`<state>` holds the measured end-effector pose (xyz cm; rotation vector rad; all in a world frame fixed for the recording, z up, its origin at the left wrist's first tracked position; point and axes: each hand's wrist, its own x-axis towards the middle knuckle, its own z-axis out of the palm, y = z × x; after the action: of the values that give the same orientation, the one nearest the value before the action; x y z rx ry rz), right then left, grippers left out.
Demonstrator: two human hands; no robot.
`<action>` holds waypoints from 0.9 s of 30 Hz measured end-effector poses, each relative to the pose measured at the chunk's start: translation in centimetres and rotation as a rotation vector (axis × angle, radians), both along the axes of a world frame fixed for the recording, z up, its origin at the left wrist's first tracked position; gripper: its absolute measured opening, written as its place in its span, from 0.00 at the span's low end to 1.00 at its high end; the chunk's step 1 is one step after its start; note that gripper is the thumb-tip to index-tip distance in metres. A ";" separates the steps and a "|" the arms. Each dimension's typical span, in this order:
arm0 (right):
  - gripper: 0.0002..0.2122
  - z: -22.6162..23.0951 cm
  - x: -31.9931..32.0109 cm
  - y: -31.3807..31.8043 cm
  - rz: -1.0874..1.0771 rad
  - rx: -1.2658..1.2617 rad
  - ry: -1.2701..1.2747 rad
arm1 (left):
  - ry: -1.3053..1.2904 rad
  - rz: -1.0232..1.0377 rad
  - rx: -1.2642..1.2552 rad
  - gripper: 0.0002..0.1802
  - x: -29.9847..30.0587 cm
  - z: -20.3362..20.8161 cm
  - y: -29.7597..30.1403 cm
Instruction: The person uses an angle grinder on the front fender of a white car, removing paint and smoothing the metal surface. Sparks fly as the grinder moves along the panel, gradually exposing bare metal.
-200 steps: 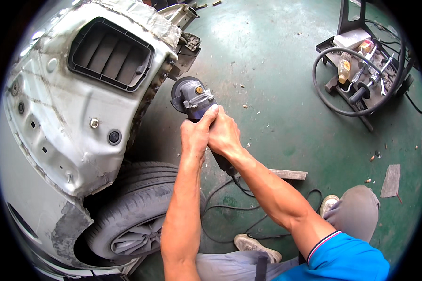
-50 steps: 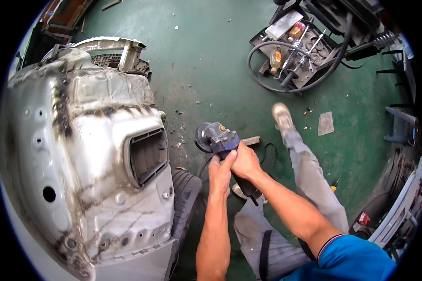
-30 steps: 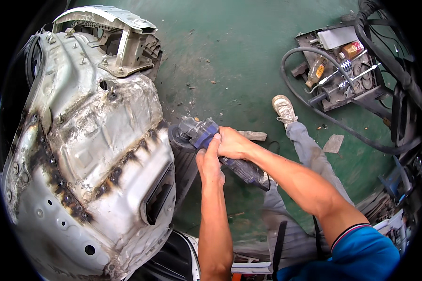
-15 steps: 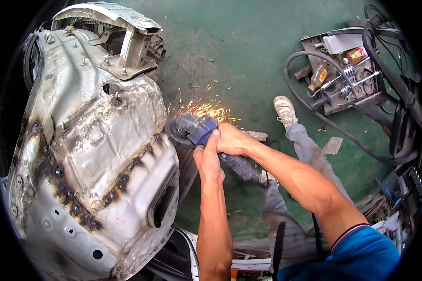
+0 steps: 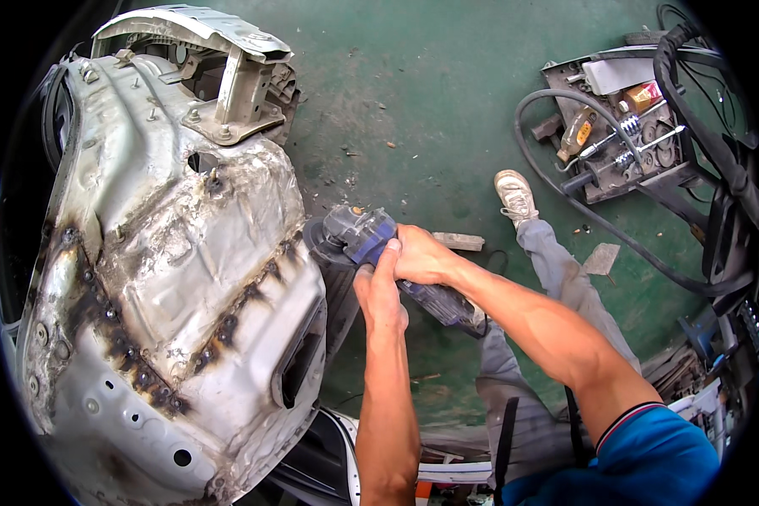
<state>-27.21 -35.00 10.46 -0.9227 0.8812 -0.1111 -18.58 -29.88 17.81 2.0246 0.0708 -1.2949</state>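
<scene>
We grip the angle grinder with left hand and right hand closed on it; the body panel seams look dark, mostly unground

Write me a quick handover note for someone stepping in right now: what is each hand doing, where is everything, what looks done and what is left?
Left hand: wrapped round the front of the blue angle grinder, by its head.
Right hand: gripping the grinder's body from above.
The grinder's disc end sits against the right edge of the bare car body panel; no sparks show.
The panel's seams are scorched dark along rows of weld spots; whether any have been ground I cannot tell.
Behind, on the green floor, a welding cart with hoses.
Left: probably the panel edge at the disc.
</scene>
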 end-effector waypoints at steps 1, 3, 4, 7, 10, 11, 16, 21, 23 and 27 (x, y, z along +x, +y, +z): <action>0.18 -0.7 0.1 0.3 0.008 0.002 0.010 | -0.003 -0.003 0.015 0.30 0.0 -0.1 -0.1; 0.19 -1.6 0.6 0.7 0.025 0.007 0.032 | -0.009 -0.008 0.045 0.30 0.1 -0.5 -0.3; 0.19 -1.5 0.5 0.6 0.011 0.020 0.017 | -0.001 0.001 0.046 0.30 0.1 -0.6 -0.2; 0.19 -0.3 -0.1 -0.1 0.009 0.053 -0.001 | 0.020 0.025 0.054 0.30 0.1 -0.7 0.1; 0.19 -0.3 -0.3 -0.6 0.035 0.036 0.014 | 0.027 0.033 0.056 0.30 -0.1 -0.7 -0.2; 0.19 -0.6 -0.2 -0.1 0.010 0.007 0.009 | 0.025 0.033 0.052 0.30 -0.2 -0.5 -0.2; 0.18 -0.1 0.3 -0.7 0.015 -0.023 0.026 | 0.040 0.031 0.019 0.30 0.3 -0.2 -0.4; 0.17 1.2 -0.2 -1.6 0.012 0.010 0.023 | 0.046 0.045 0.000 0.30 0.1 0.2 -0.5; 0.17 0.9 0.0 -1.3 0.040 -0.022 0.049 | 0.041 0.039 0.017 0.29 0.1 0.3 -0.5; 0.17 0.0 0.4 -0.7 0.013 -0.042 0.052 | 0.050 0.030 0.033 0.29 0.7 -0.3 -0.4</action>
<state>-26.82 -35.69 10.45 -0.9743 0.9240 -0.0955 -17.92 -30.24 17.53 2.0115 0.1454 -1.3334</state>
